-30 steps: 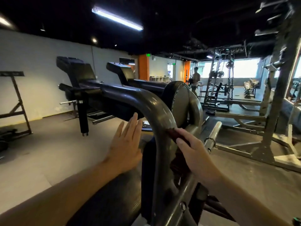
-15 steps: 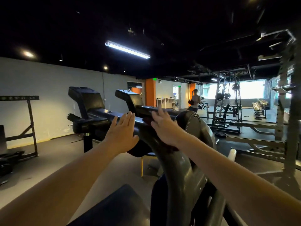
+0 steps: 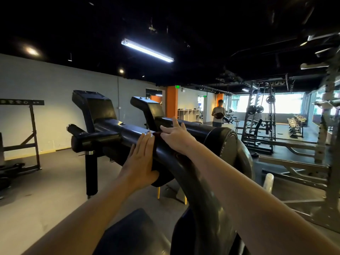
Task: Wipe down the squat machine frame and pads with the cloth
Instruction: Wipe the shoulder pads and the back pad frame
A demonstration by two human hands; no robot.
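Right hand [image 3: 177,138], fingers straight, pins the soft cloth [image 3: 157,138] to the rigid frame [image 3: 128,133]; palm pressure should hold it. Left hand [image 3: 140,161], at seven o'clock, lies flat.

Grey floor [image 3: 46,190] carries squat machine [image 3: 110,133] and stand [image 3: 34,129]

the dark red cloth [image 3: 157,139] lies mostly hidden beneath the right hand [image 3: 176,138], only a strip showing beside the fingers; the squat machine frame [image 3: 206,199] and blue pad [image 3: 128,234] are cut off by the bottom edge; what the distant person [image 3: 218,113] holds is too small to tell; the rack [image 3: 329,126] at the right edge is blurred
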